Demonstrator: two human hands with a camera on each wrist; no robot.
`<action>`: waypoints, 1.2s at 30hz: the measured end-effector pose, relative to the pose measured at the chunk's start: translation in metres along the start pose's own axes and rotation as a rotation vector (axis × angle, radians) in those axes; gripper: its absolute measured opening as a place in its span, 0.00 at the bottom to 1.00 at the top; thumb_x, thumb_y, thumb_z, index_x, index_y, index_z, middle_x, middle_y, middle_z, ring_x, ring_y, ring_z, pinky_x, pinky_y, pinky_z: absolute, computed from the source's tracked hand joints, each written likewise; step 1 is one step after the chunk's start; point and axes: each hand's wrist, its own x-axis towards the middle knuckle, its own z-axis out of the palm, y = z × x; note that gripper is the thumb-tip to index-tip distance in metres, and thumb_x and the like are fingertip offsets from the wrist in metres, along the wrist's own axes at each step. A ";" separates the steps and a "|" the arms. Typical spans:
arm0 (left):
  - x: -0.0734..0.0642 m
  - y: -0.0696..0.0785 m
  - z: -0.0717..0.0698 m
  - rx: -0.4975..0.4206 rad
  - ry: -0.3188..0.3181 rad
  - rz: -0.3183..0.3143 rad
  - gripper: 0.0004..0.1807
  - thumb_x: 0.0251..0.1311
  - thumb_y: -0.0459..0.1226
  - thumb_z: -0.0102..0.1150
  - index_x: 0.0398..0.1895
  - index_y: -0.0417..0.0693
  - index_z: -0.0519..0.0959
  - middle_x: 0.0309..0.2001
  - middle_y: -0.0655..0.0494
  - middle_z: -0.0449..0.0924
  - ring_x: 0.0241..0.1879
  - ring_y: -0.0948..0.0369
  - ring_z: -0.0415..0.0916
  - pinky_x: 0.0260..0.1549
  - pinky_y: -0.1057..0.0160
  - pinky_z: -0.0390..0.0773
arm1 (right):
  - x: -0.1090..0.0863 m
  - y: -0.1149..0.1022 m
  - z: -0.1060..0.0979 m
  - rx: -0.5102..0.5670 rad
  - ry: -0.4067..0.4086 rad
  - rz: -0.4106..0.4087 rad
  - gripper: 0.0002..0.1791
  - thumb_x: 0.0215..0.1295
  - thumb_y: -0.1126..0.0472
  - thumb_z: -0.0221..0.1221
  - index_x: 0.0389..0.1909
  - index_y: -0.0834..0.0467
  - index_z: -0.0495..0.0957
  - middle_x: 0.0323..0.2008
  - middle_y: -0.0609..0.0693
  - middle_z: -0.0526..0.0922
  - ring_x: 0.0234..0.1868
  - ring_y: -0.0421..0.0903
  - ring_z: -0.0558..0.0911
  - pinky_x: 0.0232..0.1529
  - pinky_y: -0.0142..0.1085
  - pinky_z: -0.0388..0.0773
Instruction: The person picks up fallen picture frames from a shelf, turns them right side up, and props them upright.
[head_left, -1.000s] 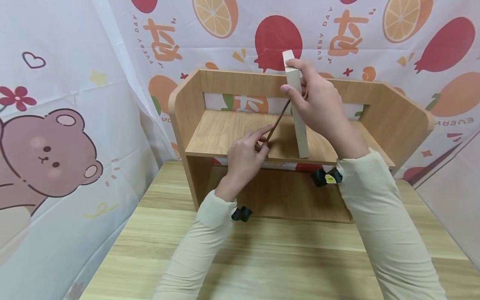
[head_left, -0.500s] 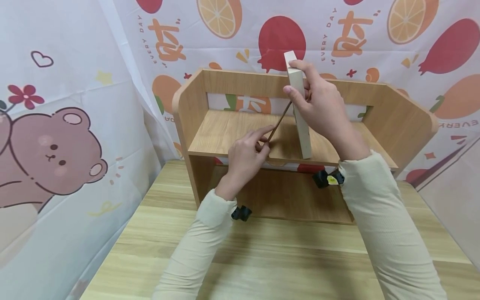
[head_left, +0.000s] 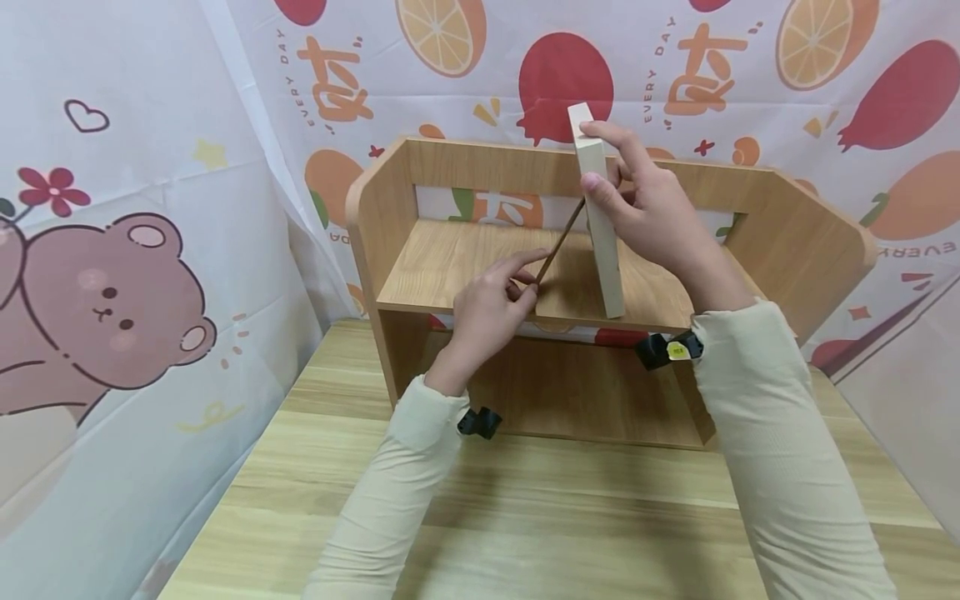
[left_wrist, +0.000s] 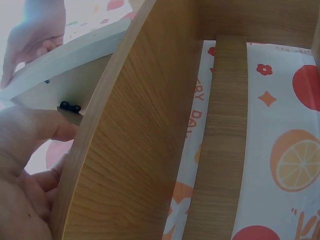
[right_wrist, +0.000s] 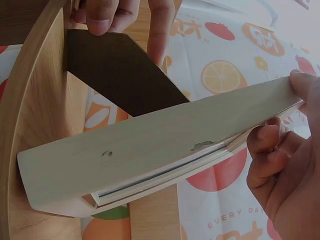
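Note:
A pale cream picture frame (head_left: 606,250) stands on edge, slightly tilted, on the upper board of a wooden desktop shelf (head_left: 450,258). Its brown back leg (head_left: 564,239) slants out to the left; a small black hinge (left_wrist: 69,107) shows on its back in the left wrist view. My left hand (head_left: 491,308) pinches the leg's lower end between thumb and fingers. At the top, my right hand (head_left: 651,204) holds the frame, index finger on the upper edge and thumb on the near side edge. In the right wrist view, the other fingers curl at the front face (right_wrist: 165,175).
The shelf has raised side panels (head_left: 813,237) and a back rail (head_left: 480,167), with a lower level (head_left: 585,387) beneath. It stands on a light wood table (head_left: 525,517). Printed cloth (head_left: 750,108) hangs behind, and another bear-print cloth (head_left: 150,333) hangs at the left.
My right hand and wrist have shifted slightly right, and the thumb has drawn back onto the frame's edge. The left hand keeps its pinch on the leg; the frame stands nearly still.

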 end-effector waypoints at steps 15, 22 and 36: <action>0.008 0.002 -0.007 -0.112 -0.145 -0.131 0.23 0.62 0.37 0.58 0.59 0.70 0.74 0.40 0.60 0.83 0.33 0.63 0.79 0.24 0.63 0.68 | 0.001 -0.002 0.001 -0.009 0.029 0.003 0.26 0.71 0.50 0.52 0.68 0.39 0.61 0.28 0.52 0.68 0.25 0.45 0.72 0.34 0.34 0.68; 0.010 0.000 -0.009 -0.110 -0.167 -0.129 0.24 0.63 0.36 0.56 0.60 0.70 0.72 0.41 0.58 0.82 0.32 0.62 0.78 0.24 0.63 0.69 | 0.002 -0.003 0.002 -0.008 0.032 0.025 0.26 0.70 0.48 0.52 0.67 0.38 0.61 0.28 0.51 0.68 0.26 0.46 0.72 0.34 0.35 0.68; 0.015 0.000 -0.009 -0.065 -0.167 -0.150 0.24 0.65 0.33 0.52 0.60 0.69 0.71 0.44 0.55 0.83 0.37 0.59 0.82 0.25 0.62 0.71 | 0.008 -0.005 0.008 -0.052 0.076 0.038 0.24 0.69 0.47 0.53 0.65 0.43 0.63 0.27 0.49 0.67 0.24 0.47 0.66 0.30 0.35 0.65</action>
